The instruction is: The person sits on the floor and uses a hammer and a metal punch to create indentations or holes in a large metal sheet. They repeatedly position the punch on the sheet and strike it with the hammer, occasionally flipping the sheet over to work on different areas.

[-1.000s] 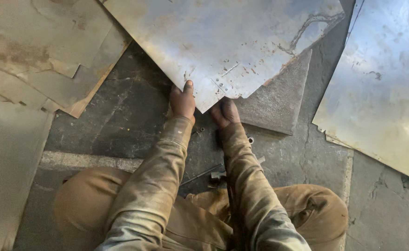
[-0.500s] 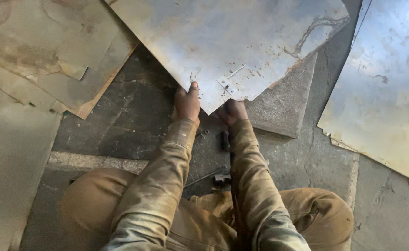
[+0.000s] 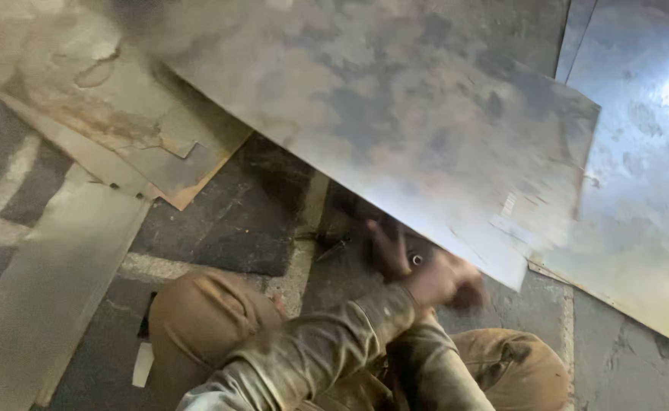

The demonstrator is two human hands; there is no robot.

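Fingers of the left hand (image 3: 445, 280) are curled at the near edge of a large grey metal sheet (image 3: 395, 114), but motion blur hides whether they grip that edge or only rest against it. Just beside them, toward the left of the view, the right hand (image 3: 389, 247) shows spread fingers (image 3: 376, 232) lying partly under the same sheet's edge; its hold cannot be told either. Between the two hands a small round dark part (image 3: 416, 259) shows, too blurred to name. The sheet runs up and away from the fingers, tilted, its lower right corner just past the left hand. Below the hands come stained olive sleeves (image 3: 312, 350) and tan trousers (image 3: 197, 312) of the crouching person. Beyond the fingers to the left lie rusty brownish sheets (image 3: 98, 114) stacked on the dark paved floor (image 3: 228, 221), and a pale strip of sheet (image 3: 53, 289) lies nearer. Well to the right rests another shiny sheet (image 3: 646, 190). A small white scrap (image 3: 143, 364) lies by the knee.
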